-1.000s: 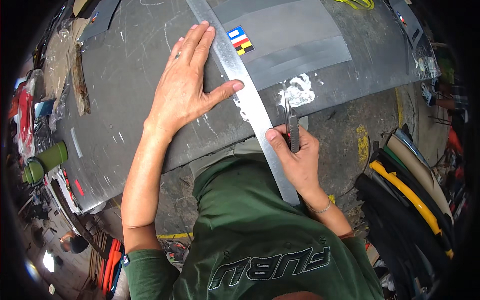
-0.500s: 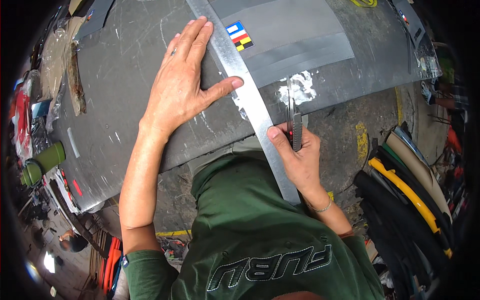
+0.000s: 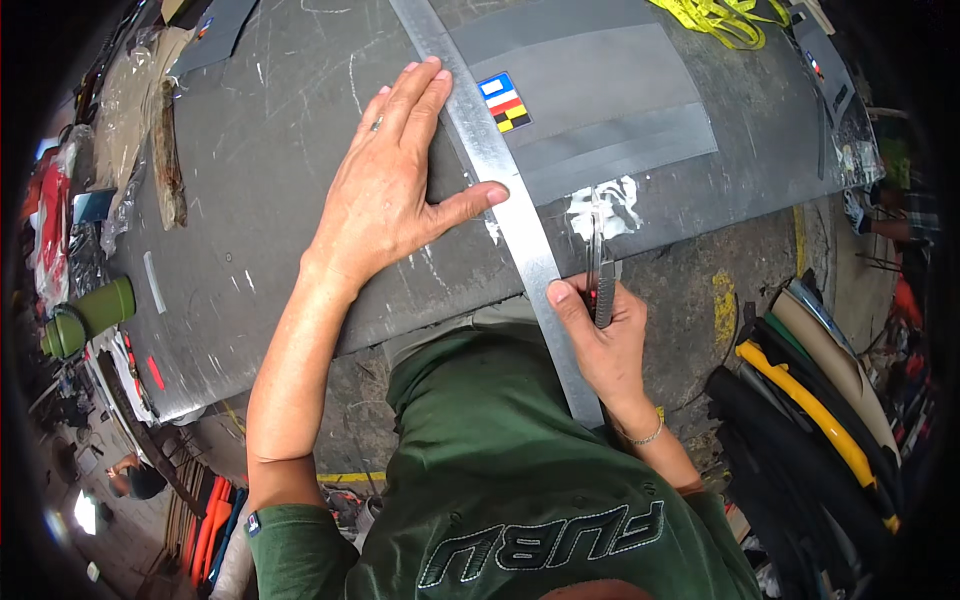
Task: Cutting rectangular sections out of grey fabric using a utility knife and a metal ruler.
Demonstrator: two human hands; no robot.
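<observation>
A long steel ruler [image 3: 520, 235] lies slantwise across the dark tabletop, its near end overhanging the edge in front of my green shirt. My left hand [image 3: 385, 195] is spread flat against it, fingertips along its left edge and thumb resting on top. My right hand [image 3: 612, 335] pinches the ruler near the table edge with the thumb, while a utility knife [image 3: 604, 292] with a ridged dark handle sits in its fingers, thin end pointing away. To the ruler's right lies a grey fabric panel [image 3: 610, 80] bearing a colourful flag-patterned patch [image 3: 506, 102].
A yellow tape measure [image 3: 735, 22] lies loosely bunched at the far right. Rolls of material [image 3: 810, 400], one yellow, lean right of the table. A green roll [image 3: 100, 310] and plastic wrapping [image 3: 115, 110] are at the left. Another person's arm [image 3: 900, 207] shows far right.
The whole view has shifted slightly, showing more of the yellow tape measure. Both hands keep their places on the ruler, which has not visibly moved against the panel.
</observation>
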